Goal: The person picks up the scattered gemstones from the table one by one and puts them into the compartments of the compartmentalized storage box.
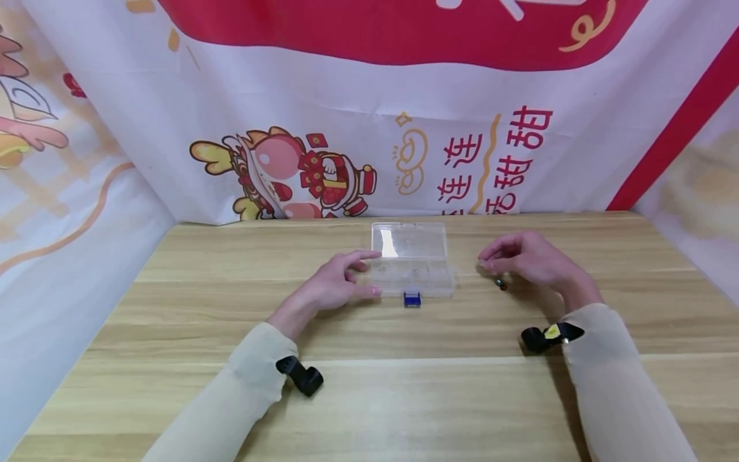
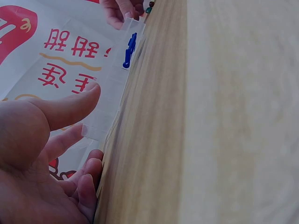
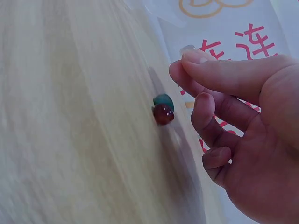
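A clear plastic box (image 1: 427, 285) stands on the table with its lid (image 1: 418, 242) raised behind it. On its front side is a blue latch (image 1: 412, 299), larger in the left wrist view. My left hand (image 1: 335, 282) rests at the box's left end, thumb and index finger stretched along it, the other fingers bent loosely below. To the right of the box, my right hand (image 1: 531, 260) pinches a small pale, translucent bead (image 3: 188, 48) between thumb and index finger. Below that hand a green bead (image 3: 163, 100) and a reddish-brown bead (image 3: 163, 114) lie together on the table.
The wooden table (image 1: 392, 398) reaches back to a hanging white cloth (image 1: 288, 83) printed with red and cartoon figures. Similar cloth hangs on both sides. A small black camera (image 1: 303, 375) is strapped at my left wrist, another camera (image 1: 543, 338) at my right.
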Available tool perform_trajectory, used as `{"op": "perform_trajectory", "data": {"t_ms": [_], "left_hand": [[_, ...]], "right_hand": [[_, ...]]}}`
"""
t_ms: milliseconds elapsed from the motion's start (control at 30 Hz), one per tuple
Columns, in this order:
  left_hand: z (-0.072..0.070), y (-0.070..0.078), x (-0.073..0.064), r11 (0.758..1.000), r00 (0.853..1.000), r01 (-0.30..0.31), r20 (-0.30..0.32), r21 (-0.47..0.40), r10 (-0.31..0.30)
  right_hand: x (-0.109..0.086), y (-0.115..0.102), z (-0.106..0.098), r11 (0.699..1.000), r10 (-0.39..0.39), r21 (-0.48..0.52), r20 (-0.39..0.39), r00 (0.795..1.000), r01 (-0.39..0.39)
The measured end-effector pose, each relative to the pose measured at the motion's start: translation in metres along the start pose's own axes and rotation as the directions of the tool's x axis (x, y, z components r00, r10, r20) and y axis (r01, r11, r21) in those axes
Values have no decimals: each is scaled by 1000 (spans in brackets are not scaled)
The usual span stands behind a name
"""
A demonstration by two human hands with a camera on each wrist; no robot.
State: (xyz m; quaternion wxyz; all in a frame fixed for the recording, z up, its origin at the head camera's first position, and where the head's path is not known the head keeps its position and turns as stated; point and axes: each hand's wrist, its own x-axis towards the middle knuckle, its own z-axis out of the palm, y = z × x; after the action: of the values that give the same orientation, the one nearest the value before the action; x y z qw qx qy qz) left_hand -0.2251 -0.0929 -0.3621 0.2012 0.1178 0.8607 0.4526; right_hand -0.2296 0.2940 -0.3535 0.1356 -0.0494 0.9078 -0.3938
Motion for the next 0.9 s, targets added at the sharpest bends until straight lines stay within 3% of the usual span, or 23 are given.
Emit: {"op": "perform_trajectory", "data": {"t_ms": [900], "left_hand": [[0,-1,1,1000,1000,-1,8,-7,2]], "right_hand": [[2,-36,19,996,-84,-23,72,994,86]]}}
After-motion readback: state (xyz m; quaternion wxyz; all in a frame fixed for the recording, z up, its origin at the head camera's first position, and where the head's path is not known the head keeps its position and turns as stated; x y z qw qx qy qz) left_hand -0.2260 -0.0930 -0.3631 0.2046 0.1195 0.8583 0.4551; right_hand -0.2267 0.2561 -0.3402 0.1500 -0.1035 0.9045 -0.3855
